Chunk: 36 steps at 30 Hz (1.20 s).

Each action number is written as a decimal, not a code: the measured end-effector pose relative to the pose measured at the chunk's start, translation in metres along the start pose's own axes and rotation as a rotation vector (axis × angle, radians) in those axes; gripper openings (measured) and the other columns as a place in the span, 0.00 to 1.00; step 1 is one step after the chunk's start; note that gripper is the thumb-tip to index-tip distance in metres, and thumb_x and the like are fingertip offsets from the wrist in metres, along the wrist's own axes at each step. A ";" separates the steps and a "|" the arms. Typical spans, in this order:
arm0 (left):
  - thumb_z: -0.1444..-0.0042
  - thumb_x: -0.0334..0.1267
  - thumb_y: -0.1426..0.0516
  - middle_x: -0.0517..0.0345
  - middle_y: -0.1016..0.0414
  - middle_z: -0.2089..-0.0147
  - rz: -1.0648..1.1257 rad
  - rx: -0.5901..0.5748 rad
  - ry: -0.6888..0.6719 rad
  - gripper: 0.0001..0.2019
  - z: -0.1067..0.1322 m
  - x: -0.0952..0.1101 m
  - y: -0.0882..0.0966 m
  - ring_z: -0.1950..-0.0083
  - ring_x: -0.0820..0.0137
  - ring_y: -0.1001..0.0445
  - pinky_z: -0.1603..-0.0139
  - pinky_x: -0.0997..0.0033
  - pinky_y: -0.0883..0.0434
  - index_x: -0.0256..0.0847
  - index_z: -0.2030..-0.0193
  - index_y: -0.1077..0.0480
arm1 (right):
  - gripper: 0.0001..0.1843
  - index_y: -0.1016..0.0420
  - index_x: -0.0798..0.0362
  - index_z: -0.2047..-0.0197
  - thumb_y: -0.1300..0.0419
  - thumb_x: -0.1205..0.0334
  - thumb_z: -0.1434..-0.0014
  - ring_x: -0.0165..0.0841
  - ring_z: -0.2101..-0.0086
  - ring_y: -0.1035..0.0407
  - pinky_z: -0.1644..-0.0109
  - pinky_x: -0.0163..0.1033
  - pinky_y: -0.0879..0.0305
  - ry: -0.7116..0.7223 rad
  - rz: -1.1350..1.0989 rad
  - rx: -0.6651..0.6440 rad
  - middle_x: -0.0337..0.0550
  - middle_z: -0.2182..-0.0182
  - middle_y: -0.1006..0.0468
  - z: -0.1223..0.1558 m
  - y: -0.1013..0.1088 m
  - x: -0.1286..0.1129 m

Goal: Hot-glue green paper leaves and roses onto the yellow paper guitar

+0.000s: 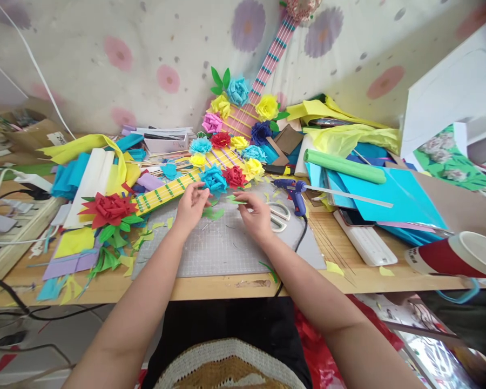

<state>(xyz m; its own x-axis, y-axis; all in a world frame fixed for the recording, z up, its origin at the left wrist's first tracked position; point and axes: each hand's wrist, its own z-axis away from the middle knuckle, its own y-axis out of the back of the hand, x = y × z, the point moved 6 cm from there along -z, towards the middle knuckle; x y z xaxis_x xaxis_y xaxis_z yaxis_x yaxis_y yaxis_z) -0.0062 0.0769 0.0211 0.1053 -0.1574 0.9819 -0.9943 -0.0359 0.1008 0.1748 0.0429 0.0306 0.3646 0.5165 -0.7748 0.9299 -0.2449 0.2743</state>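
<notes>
My left hand is beside a blue paper flower, its fingers loosely curved and the thumb apart; I see nothing held in it. In my right hand, thumb and fingers pinch a small green paper leaf. Behind both hands lies a yellow paper guitar with green frets and strings, decorated with red, blue and yellow paper flowers. Green paper scraps lie on the grey cutting mat between the hands. White-handled scissors rest close to my right hand, partly hidden by it.
A blue glue gun stands right of the scissors, its cord running toward the front edge. A pink paper guitar leans against the wall. Coloured paper and a red-and-white cup are at right. A red paper flower is at left.
</notes>
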 end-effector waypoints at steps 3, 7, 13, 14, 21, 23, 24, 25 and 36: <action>0.48 0.46 0.43 0.58 0.27 0.68 0.147 -0.017 0.246 0.16 0.007 -0.012 -0.016 0.75 0.72 0.26 0.71 0.67 0.27 0.40 0.57 0.41 | 0.11 0.28 0.50 0.68 0.50 0.71 0.47 0.33 0.59 0.27 0.59 0.39 0.30 0.092 0.083 -0.104 0.42 0.60 0.21 0.004 -0.011 -0.007; 0.54 0.36 0.38 0.62 0.28 0.73 0.202 0.008 0.345 0.22 0.014 -0.015 -0.022 0.75 0.72 0.26 0.70 0.67 0.26 0.40 0.55 0.44 | 0.13 0.27 0.48 0.68 0.50 0.72 0.47 0.34 0.58 0.27 0.52 0.41 0.32 0.130 0.113 -0.172 0.40 0.60 0.21 0.007 -0.014 -0.010; 0.57 0.34 0.38 0.64 0.28 0.74 0.125 0.011 0.219 0.31 0.008 -0.012 -0.013 0.73 0.70 0.25 0.71 0.68 0.26 0.41 0.47 0.47 | 0.26 0.31 0.46 0.52 0.50 0.74 0.54 0.36 0.54 0.30 0.50 0.45 0.34 -0.149 -0.032 -0.117 0.42 0.50 0.27 0.000 -0.005 0.010; 0.57 0.34 0.38 0.64 0.27 0.73 0.096 -0.004 0.190 0.33 0.007 -0.011 -0.012 0.73 0.69 0.25 0.72 0.69 0.27 0.42 0.45 0.48 | 0.27 0.33 0.46 0.50 0.49 0.73 0.54 0.36 0.54 0.30 0.51 0.45 0.33 -0.228 -0.118 -0.091 0.43 0.49 0.29 -0.003 -0.003 0.016; 0.54 0.35 0.39 0.63 0.27 0.72 -0.023 -0.200 0.073 0.36 0.012 -0.010 -0.026 0.72 0.71 0.25 0.70 0.71 0.28 0.45 0.39 0.50 | 0.22 0.34 0.48 0.56 0.36 0.57 0.57 0.31 0.70 0.27 0.66 0.37 0.31 -0.626 -0.558 -0.306 0.37 0.71 0.23 0.001 -0.019 0.031; 0.53 0.36 0.40 0.62 0.26 0.71 0.019 -0.200 0.084 0.33 0.013 -0.012 -0.030 0.72 0.71 0.25 0.69 0.70 0.27 0.44 0.40 0.49 | 0.21 0.32 0.49 0.61 0.34 0.58 0.60 0.30 0.75 0.28 0.71 0.35 0.33 -0.653 -0.513 -0.290 0.33 0.78 0.26 0.003 -0.020 0.032; 0.52 0.37 0.41 0.61 0.26 0.70 0.062 -0.176 0.111 0.32 0.013 -0.013 -0.031 0.72 0.71 0.25 0.68 0.69 0.27 0.44 0.41 0.49 | 0.20 0.32 0.50 0.63 0.33 0.58 0.61 0.29 0.76 0.29 0.72 0.34 0.34 -0.667 -0.503 -0.268 0.32 0.80 0.27 0.003 -0.020 0.033; 0.51 0.38 0.41 0.60 0.25 0.70 0.112 -0.141 0.147 0.31 0.013 -0.015 -0.031 0.72 0.70 0.24 0.68 0.68 0.27 0.42 0.41 0.49 | 0.19 0.32 0.50 0.65 0.33 0.58 0.62 0.29 0.77 0.29 0.72 0.34 0.35 -0.679 -0.506 -0.239 0.31 0.80 0.27 0.004 -0.019 0.035; 0.59 0.35 0.38 0.63 0.27 0.71 0.182 0.047 0.099 0.24 0.017 -0.009 -0.032 0.68 0.73 0.25 0.61 0.68 0.28 0.42 0.57 0.44 | 0.22 0.33 0.50 0.65 0.32 0.57 0.65 0.29 0.73 0.28 0.68 0.33 0.36 -0.740 -0.601 -0.131 0.32 0.77 0.26 0.004 -0.016 0.038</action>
<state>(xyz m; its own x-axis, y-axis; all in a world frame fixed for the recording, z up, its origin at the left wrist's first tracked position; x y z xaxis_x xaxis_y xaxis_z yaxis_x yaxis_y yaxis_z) 0.0244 0.0630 0.0060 -0.0810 -0.0682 0.9944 -0.9945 -0.0616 -0.0852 0.1736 0.0632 -0.0057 -0.2555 -0.1338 -0.9575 0.9659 0.0084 -0.2589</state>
